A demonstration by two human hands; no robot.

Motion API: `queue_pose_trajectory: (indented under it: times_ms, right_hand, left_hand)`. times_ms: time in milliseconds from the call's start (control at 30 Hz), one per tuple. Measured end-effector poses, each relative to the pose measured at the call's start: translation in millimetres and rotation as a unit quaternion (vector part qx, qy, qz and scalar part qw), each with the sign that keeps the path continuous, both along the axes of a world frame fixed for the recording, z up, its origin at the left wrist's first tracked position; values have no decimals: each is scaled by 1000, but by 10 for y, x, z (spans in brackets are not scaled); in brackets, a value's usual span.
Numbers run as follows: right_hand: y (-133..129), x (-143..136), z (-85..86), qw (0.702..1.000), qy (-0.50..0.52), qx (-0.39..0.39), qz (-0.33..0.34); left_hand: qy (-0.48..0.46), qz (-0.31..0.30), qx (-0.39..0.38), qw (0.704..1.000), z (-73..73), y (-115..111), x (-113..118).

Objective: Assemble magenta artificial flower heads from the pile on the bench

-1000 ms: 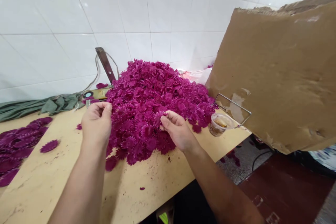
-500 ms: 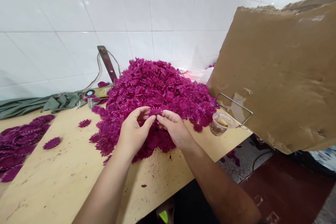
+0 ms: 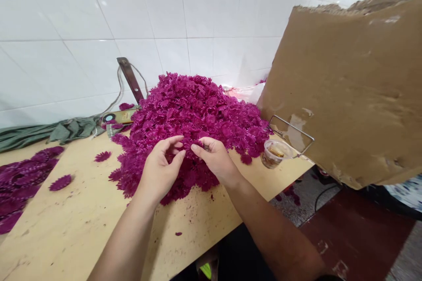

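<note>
A large heap of magenta flower heads point(image 3: 198, 105) lies on the pale board, against the white tiled wall. Over its front part, my right hand point(image 3: 214, 156) pinches a magenta flower, which blends with the heap behind it. To its left is my left hand point(image 3: 165, 164), thumb and fingers apart, with a small gap between it and the flower. Nothing shows between the left fingertips.
Flat magenta flowers point(image 3: 20, 184) are piled at the far left. A clear plastic cup point(image 3: 273, 154) stands beside a wire frame and a big cardboard sheet point(image 3: 346, 92) on the right. Green cloth point(image 3: 69, 129) and a metal bracket point(image 3: 130, 80) lie behind.
My left hand has parted from the flower and its fingers have opened. The flower stays at my right fingertips. The whole view has shifted slightly.
</note>
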State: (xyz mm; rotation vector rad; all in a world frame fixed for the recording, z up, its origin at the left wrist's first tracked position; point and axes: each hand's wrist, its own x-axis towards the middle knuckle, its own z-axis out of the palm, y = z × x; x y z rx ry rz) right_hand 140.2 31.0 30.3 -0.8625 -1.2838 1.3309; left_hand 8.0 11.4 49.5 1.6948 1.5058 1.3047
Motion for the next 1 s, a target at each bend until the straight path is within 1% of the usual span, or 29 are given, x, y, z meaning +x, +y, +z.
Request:
queue_pose_trajectory:
  times_ms: [67,100,200,300,367,433,500,600,633,667,700,733,767,800,833,867,933,967,1000]
  right_hand:
    - [13,-14,-22,1000,-8,2,-15]
    - [23,-26,-37,1000,-14,5,-24]
    - [49,-72,-72,999,-18,11,-42]
    - [57,-98,-72,1000,19,-6,-18]
    - [53,-99,-63,998,52,-25,11]
    - [49,-99,-58,996,69,-38,35]
    - [43,-110,-53,997,59,-32,46]
    - [1,-148,-22,999,28,5,24]
    - [-29,-157,-1,1000,20,18,10]
    - [-67,-158,24,999,13,33,-1]
    - [-107,-149,50,999,4,51,-9]
    - [-144,-129,75,997,-5,74,-16]
    - [-167,-100,96,995,-16,96,-22]
    - [-171,-64,108,993,-29,111,-28]
    - [-149,-25,112,992,-44,115,-35]
    - [-102,12,107,992,-60,105,-45]
    - [46,67,82,991,-98,54,-77]
    - [127,80,72,986,-121,34,-107]
    - [197,84,69,979,-144,35,-140]
  left_hand:
    - [19,27,34,999,7,-16,3]
    - [27,30,43,998,11,-22,13]
    - [26,13,25,999,30,-18,58]
    - [-11,-4,-38,999,49,16,73]
    - [-20,-4,-54,998,53,41,59]
    - [-18,6,-37,999,41,61,44]
    - [-25,21,-14,999,10,86,44]
    - [-70,37,2,997,-47,167,44]
    - [-89,50,8,995,-57,208,26]
    - [-115,78,11,990,-58,254,-10]
    - [-150,121,12,981,-48,299,-63]
    - [-188,164,9,968,-27,339,-133]
    - [-238,219,0,946,3,368,-211]
    - [-285,246,-5,926,40,382,-290]
    - [-311,228,-12,922,77,381,-359]
    - [-324,224,-9,919,112,364,-411]
    - [-317,165,-1,934,158,303,-447]
    - [-305,136,3,943,166,268,-434]
    - [-290,104,2,951,165,235,-407]
